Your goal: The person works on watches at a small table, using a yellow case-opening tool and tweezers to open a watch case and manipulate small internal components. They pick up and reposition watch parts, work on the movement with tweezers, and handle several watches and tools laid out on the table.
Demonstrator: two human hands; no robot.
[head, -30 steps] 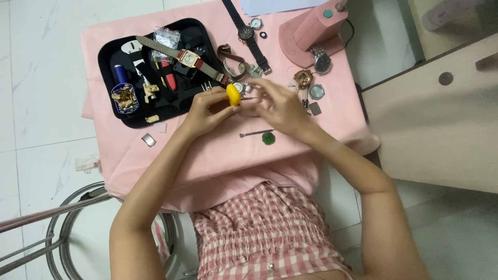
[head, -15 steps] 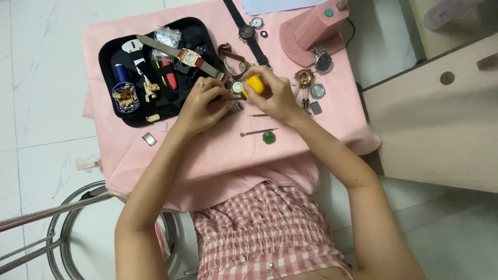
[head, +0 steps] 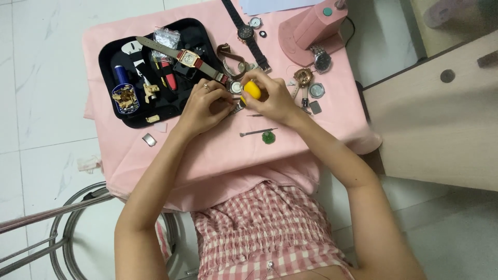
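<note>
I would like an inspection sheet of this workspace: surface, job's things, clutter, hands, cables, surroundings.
Surface: small table under a pink cloth, which hangs over the front edge.
Job's things: yellow-handled tool in the right hand; small metal part pinched by the left hand.
Clutter: black tray holding tools and a gold watch; black-strap watch; thin metal tool; green round piece; loose watch parts.
Hands: both closed on their things, close together.
Cables: dark cord beside the pink device.
Surroundings: white tiled floor; metal stool frame; beige cabinet.
</note>
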